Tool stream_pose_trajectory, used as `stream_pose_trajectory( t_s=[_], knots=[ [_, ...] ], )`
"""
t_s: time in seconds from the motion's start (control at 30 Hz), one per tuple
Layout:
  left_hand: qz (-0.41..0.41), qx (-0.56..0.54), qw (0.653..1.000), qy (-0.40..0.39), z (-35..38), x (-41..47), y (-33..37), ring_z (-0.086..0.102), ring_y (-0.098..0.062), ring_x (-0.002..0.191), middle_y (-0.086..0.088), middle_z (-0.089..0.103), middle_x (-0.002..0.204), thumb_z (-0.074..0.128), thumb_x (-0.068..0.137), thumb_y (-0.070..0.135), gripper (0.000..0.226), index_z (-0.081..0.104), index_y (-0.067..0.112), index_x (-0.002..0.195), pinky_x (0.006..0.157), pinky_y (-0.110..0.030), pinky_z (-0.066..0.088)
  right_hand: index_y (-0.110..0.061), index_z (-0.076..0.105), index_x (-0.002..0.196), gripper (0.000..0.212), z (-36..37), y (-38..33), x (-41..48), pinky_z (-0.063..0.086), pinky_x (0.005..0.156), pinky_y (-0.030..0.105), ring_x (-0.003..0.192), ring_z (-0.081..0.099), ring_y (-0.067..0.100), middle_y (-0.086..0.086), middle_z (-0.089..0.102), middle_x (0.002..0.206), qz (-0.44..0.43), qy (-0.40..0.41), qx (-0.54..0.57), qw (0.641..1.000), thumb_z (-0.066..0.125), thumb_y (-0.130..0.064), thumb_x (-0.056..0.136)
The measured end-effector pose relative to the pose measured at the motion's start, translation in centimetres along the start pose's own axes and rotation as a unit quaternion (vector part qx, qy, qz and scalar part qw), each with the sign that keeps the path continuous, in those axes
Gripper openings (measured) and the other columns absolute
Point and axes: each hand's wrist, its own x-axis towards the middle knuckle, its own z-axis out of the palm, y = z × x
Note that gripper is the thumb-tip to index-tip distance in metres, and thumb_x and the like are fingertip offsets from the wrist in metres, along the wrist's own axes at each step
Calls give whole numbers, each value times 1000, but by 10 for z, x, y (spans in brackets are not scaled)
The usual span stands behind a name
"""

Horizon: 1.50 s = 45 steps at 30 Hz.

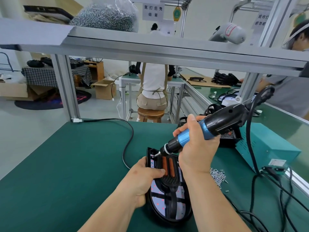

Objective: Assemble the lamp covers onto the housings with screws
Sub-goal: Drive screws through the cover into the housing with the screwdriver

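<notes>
A black lamp housing [168, 206] with a white LED board and a black cover [169, 168] with two orange strips lies on the green mat near the front. My left hand [143, 180] grips the housing's left edge, thumb pressing on the cover. My right hand [195, 148] holds a blue and black electric screwdriver [205, 129], tilted down to the left. Its bit tip [154, 155] touches the housing's far left corner. A pile of loose silver screws [217, 176] lies to the right of my right wrist.
A teal power box [267, 148] stands at the right with black cables [284, 198] trailing to the front. A black cord [128, 139] curves across the mat. More black lamp parts [230, 139] sit behind the screwdriver. A shelf bar [150, 47] crosses overhead with a bag of screws [107, 15]. People work beyond.
</notes>
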Motion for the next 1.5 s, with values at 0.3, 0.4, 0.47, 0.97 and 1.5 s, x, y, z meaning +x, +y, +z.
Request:
stream_pose_trajectory(
  t_s=[0.3, 0.4, 0.47, 0.97, 1.5],
  knots=[
    [-2, 11, 1000, -1, -1, 1, 0, 71, -41, 87, -31, 70, 105, 59, 86, -15, 32, 58, -1, 116, 87, -62, 54, -15, 52, 82, 16, 0, 3, 5, 52, 55, 32, 45, 55, 21, 0, 54, 52, 7, -4, -9, 1000, 68, -18, 81],
    [-3, 15, 1000, -3, -1, 0, 0, 70, -40, 86, -31, 69, 107, 59, 87, -14, 31, 58, -1, 115, 88, -63, 54, -13, 51, 83, 18, -1, 4, 5, 53, 56, 34, 46, 55, 21, 0, 53, 53, 10, -5, -10, 1000, 68, -18, 81],
    [-5, 15, 1000, -2, -1, 0, 0, 70, -39, 84, -31, 69, 107, 59, 87, -13, 31, 58, -1, 115, 87, -62, 55, -11, 50, 84, 19, -2, 4, 5, 53, 56, 33, 47, 55, 23, 2, 54, 53, 8, -8, -15, 1000, 68, -18, 81],
    [-7, 22, 1000, 11, -2, -2, 1, 71, -41, 87, -29, 71, 103, 60, 87, -13, 29, 57, -2, 114, 86, -60, 56, -17, 53, 89, 16, -7, 6, 5, 51, 60, 35, 47, 56, 22, 1, 55, 53, 26, 18, 0, 999, 67, -18, 80],
    [118, 373, 903, 178, -7, -18, 18, 53, -18, 115, 5, 62, 120, 68, 86, 51, 84, 27, 25, 154, 95, -33, 41, -15, 48, 108, 32, -121, -48, 32, 56, 63, 32, 55, 54, 19, 2, 51, 68, 136, 257, 126, 949, 70, -27, 89]
  ],
)
